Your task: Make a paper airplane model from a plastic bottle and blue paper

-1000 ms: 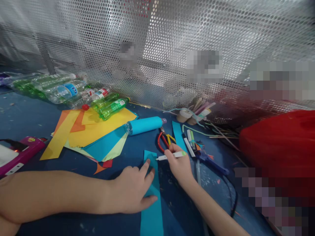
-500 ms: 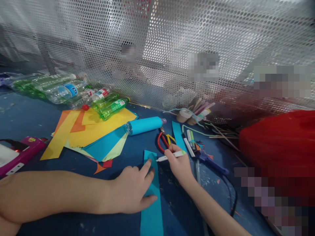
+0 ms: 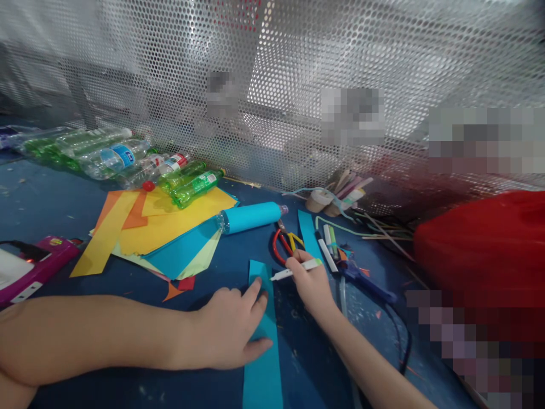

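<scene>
A long teal paper strip (image 3: 264, 363) lies on the blue table (image 3: 51, 210), running toward me. My left hand (image 3: 232, 329) rests flat on it, fingers stretched out, pressing it down. My right hand (image 3: 310, 284) is closed around a white marker (image 3: 296, 269) with a green end; the marker's tip points left and sits at the strip's upper right edge. Red-handled scissors (image 3: 279, 245) lie just beyond that hand.
Yellow, orange and teal paper sheets (image 3: 162, 227) are spread at the left, with several plastic bottles (image 3: 128, 159) behind them. A teal-wrapped bottle (image 3: 251, 217), more markers (image 3: 328, 241), tape rolls (image 3: 320, 199), a pink device (image 3: 29, 267), a red cloth (image 3: 481, 250) and a perforated metal screen (image 3: 298, 68) surround the spot.
The marker in my right hand has shifted very slightly up and right; my left hand stays flat on the strip.
</scene>
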Available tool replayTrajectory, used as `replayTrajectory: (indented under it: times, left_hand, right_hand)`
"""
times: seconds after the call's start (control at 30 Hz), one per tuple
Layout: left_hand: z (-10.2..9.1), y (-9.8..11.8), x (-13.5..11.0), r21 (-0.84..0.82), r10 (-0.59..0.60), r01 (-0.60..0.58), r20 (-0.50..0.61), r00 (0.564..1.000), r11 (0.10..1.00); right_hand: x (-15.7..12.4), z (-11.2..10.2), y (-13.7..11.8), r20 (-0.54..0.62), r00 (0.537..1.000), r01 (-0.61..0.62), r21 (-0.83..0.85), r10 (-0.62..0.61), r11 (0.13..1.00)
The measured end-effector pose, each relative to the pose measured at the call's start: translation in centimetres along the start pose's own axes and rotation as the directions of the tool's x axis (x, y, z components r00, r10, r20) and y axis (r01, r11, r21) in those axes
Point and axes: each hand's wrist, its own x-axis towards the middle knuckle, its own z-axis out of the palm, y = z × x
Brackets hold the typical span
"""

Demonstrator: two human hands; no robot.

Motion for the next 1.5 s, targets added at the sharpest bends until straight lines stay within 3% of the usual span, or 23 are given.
replayTrajectory:
  times: [0.13,0.2,0.33,0.4,0.5,0.67,0.83,0.93,1.1,1.5]
  left_hand:
    - [0.0,0.0,0.0,0.007,-0.003,0.003,-0.004,1.0,1.0]
    - [0.0,0.0,0.0,0.01,-0.001,0.001,-0.018,1.0,1.0]
    - [0.1,0.0,0.0,0.025,0.005,-0.004,-0.033,0.999,1.0]
    - [0.2,0.0,0.0,0.037,0.013,-0.012,-0.034,0.999,0.999]
    - [0.2,0.0,0.0,0.043,0.026,-0.025,-0.035,0.999,0.999]
    - [0.1,0.0,-0.1,0.044,0.034,-0.031,-0.06,0.998,0.999]
    - [0.3,0.0,-0.2,0.066,0.049,-0.044,-0.07,0.996,0.997]
    - [0.4,0.1,-0.1,0.074,0.055,-0.049,-0.079,0.995,0.996]
    - [0.5,0.1,-0.1,0.078,0.057,-0.049,-0.097,0.994,0.996]
    - [0.3,0.0,-0.1,0.066,0.065,-0.06,-0.087,0.994,0.996]
  right_hand:
    - [-0.1,0.1,0.1,0.014,1.0,-0.018,0.044,0.017,0.999]
    - [0.0,0.1,0.3,0.002,0.998,-0.056,0.15,0.056,0.987]
    - [0.3,0.3,0.4,-0.065,0.981,-0.132,0.456,0.181,0.88]
    - [0.3,0.4,0.2,-0.034,0.971,-0.191,0.496,0.238,0.847]
    - [-0.1,0.5,-0.5,0.046,0.977,-0.209,0.435,0.21,0.876]
    - [-0.8,0.7,-1.1,0.165,0.986,-0.04,0.284,-0.007,0.958]
    - [-1.1,1.1,-0.6,0.249,0.965,0.03,0.223,-0.087,0.974]
    - [-1.2,1.3,-0.2,0.318,0.942,0.048,0.18,-0.105,0.983]
    - [-1.0,1.3,0.3,0.313,0.945,0.064,0.118,-0.098,0.991]
    - [-1.1,1.5,0.3,0.362,0.93,0.007,0.163,-0.067,0.987]
